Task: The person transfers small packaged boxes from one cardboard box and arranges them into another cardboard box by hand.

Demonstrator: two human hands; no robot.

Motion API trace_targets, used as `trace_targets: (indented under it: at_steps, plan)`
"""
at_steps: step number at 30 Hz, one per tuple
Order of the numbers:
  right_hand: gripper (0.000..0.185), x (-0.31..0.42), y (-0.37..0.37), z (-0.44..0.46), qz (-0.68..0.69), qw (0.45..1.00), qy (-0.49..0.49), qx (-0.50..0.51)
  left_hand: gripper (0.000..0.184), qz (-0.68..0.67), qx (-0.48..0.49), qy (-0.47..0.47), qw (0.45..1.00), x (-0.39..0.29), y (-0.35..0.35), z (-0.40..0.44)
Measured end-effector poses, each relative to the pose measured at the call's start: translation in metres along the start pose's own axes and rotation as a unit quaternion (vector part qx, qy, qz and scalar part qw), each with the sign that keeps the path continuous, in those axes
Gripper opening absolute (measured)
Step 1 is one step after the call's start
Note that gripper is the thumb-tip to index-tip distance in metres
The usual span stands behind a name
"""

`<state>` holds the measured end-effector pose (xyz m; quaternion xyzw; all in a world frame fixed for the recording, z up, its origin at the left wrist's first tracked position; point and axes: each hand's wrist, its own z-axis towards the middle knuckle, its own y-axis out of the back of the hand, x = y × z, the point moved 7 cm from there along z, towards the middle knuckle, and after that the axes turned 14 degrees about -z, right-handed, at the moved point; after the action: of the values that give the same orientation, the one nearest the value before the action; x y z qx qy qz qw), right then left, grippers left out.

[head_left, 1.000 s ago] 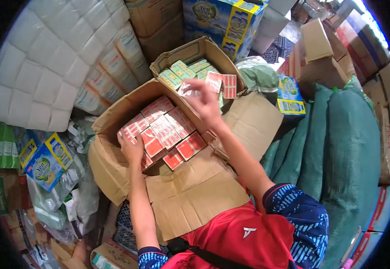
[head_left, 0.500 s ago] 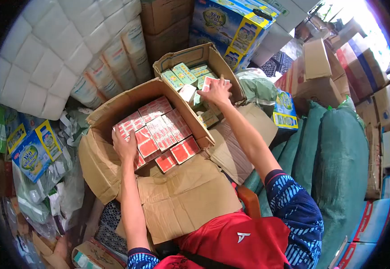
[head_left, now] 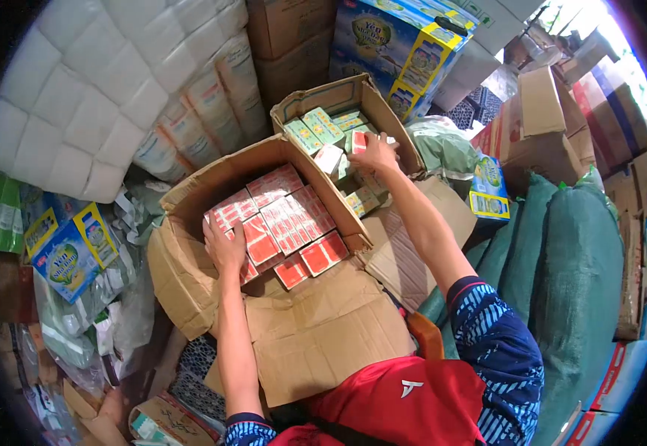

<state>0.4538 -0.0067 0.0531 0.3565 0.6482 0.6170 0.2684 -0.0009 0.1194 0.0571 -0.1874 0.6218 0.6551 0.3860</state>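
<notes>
The red pack (head_left: 359, 141) was seen under the right hand (head_left: 375, 154), near the right edge of the far box (head_left: 385, 104); whether it was gripped could not be told. It was judged light, fairly stiff, perhaps slippery and easily dented, best held by opposite sides. The hands were kept well apart, the left hand (head_left: 225, 249) being laid over red packs (head_left: 297, 219) at the near box's (head_left: 216, 186) left edge. A second earlier, the right hand had been raised, with nothing held.

red packs (head_left: 292, 217) lie snugly in one carton (head_left: 216, 178), another pack (head_left: 358, 141), partly covered, apparently in the next.
</notes>
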Motion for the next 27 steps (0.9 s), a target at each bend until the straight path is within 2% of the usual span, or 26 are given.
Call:
trace_targets:
  at_steps: [1,3,4,5,8,9,10,12,13,16,17,19,20,24,27]
  plan:
    - [0.082,-0.003,0.011,-0.009,-0.011,1.000,-0.007,0.025,0.078,-0.003,0.000,-0.003,1.000,0.000,0.000,0.000]
    - [0.082,-0.027,-0.019,0.011,0.066,0.994,0.072,0.040,0.078,0.001,-0.003,-0.011,1.000,0.001,-0.001,0.000]
    - [0.082,-0.025,-0.009,0.004,0.104,0.987,0.111,0.045,0.078,0.003,-0.001,-0.020,1.000,0.001,-0.003,0.001]
    - [0.080,-0.032,-0.001,-0.007,0.103,0.986,0.111,0.067,0.078,0.005,0.000,-0.025,1.000,0.001,-0.004,0.001]
    - [0.081,-0.057,-0.009,-0.025,0.238,0.963,0.085,0.096,0.079,0.005,0.004,-0.030,1.000,-0.003,-0.001,-0.004]
    - [0.081,-0.066,-0.024,-0.015,0.283,0.955,0.092,0.024,0.079,0.009,0.006,-0.037,0.999,-0.002,0.000,-0.005]
    - [0.082,-0.065,-0.009,-0.025,0.237,0.966,0.100,-0.010,0.079,0.013,0.012,-0.044,0.999,0.002,-0.002,-0.006]
    - [0.077,-0.062,-0.020,-0.023,0.244,0.963,0.105,-0.046,0.078,0.022,0.003,-0.035,0.999,0.008,-0.007,-0.008]
    - [0.072,-0.069,-0.082,0.011,0.237,0.965,0.100,0.042,0.078,0.025,-0.001,-0.029,0.999,0.009,-0.009,-0.009]
    - [0.071,-0.051,-0.046,-0.024,0.165,0.984,0.068,-0.030,0.077,0.052,0.001,-0.003,0.999,0.002,-0.003,-0.009]
    - [0.075,-0.046,-0.063,-0.015,0.051,0.992,0.111,-0.010,0.078,0.059,-0.012,-0.021,0.998,0.006,-0.004,-0.007]
    - [0.083,-0.033,-0.053,-0.025,0.011,0.996,0.083,0.016,0.082,0.076,0.003,-0.002,0.997,0.006,-0.003,-0.009]
    - [0.086,-0.034,-0.021,-0.046,0.085,0.996,0.011,0.029,0.083,0.061,0.008,-0.021,0.998,0.003,0.001,-0.011]
    - [0.101,-0.018,0.001,-0.054,0.040,0.998,-0.033,0.037,0.084,0.029,0.003,0.020,0.999,0.003,0.003,-0.016]
    - [0.099,-0.020,-0.012,-0.045,0.047,0.997,-0.055,0.003,0.083,0.020,-0.012,0.014,1.000,0.003,0.006,-0.016]
